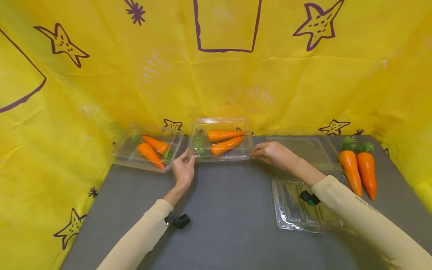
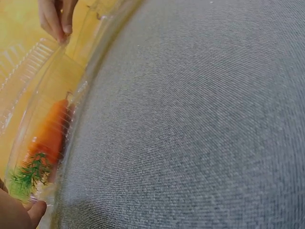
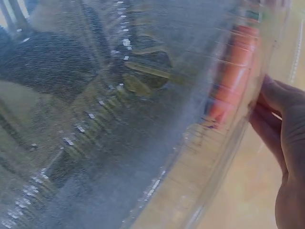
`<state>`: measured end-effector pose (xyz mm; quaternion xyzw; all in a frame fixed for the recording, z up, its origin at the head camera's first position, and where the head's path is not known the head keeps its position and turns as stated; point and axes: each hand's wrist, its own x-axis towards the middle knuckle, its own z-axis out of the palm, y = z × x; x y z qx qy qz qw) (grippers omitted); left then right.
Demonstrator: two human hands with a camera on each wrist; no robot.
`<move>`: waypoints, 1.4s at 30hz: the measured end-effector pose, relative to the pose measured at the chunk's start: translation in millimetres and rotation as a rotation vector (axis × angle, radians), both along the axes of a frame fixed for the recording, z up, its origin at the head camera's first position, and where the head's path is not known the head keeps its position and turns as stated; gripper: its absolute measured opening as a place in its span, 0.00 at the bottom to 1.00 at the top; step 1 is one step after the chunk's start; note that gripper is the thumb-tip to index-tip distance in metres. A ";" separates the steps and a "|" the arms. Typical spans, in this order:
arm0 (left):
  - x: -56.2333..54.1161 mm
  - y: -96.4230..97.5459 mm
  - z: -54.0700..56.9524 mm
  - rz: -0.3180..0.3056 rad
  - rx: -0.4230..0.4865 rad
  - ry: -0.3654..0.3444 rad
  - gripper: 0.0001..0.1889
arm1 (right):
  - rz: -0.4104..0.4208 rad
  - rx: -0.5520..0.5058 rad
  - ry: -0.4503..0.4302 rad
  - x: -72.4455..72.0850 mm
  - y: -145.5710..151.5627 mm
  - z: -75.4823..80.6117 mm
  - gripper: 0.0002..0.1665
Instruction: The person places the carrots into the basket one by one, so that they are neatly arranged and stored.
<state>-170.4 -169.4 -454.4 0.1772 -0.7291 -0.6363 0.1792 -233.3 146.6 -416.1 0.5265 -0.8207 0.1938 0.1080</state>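
Clear box on the counter, two carrots inside! Left hand, fingers pinched on its left corner; right hand, pinching its right. Another filled box just left of it, unfolded container right.

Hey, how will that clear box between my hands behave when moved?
The clear box would probably flex, since its walls look thin. Its smooth, shiny plastic may feel slippery. The two carrots inside have space around them, so might slide if it tilts.

The container is glossy plastic, the tabletop matt cloth
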 end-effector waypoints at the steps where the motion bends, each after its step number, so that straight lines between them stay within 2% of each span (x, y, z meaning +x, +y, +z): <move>1: -0.1 0.8 -0.3 -0.004 0.002 -0.001 0.21 | 0.005 0.000 0.032 1.3 0.6 -1.7 0.10; 8: -2.9 -0.3 1.4 -0.018 -0.015 0.011 0.21 | 0.045 0.031 0.344 2.5 -0.4 -13.6 0.17; 11: -3.8 -1.5 1.9 -0.025 -0.052 -0.003 0.21 | 0.054 0.051 0.408 1.7 -2.2 -15.8 0.16; 15: -4.7 -2.8 2.2 -0.017 -0.152 -0.048 0.22 | 0.060 0.080 0.446 0.5 -5.4 -17.4 0.14; 18: -5.2 -2.3 3.1 -0.032 -0.142 -0.083 0.25 | 0.063 0.069 0.423 -0.2 -7.0 -18.0 0.13; 22: -5.7 0.4 4.2 -0.062 -0.011 -0.092 0.28 | 0.062 0.012 0.322 -0.7 -8.4 -18.0 0.14; 25: -6.3 2.4 3.8 -0.059 0.027 -0.072 0.29 | 0.053 -0.048 0.241 -0.3 -8.5 -18.7 0.17; 29: -6.4 4.0 1.2 -0.044 0.014 -0.046 0.28 | 0.034 -0.113 0.182 0.3 -7.4 -20.5 0.17; 36: -5.4 4.3 -1.1 0.006 -0.056 -0.018 0.17 | -0.009 -0.134 0.106 1.0 -8.7 -16.3 0.10; 42: -4.9 7.6 0.3 -0.005 -0.078 -0.018 0.25 | -0.067 -0.202 -0.011 5.4 -5.3 -5.9 0.07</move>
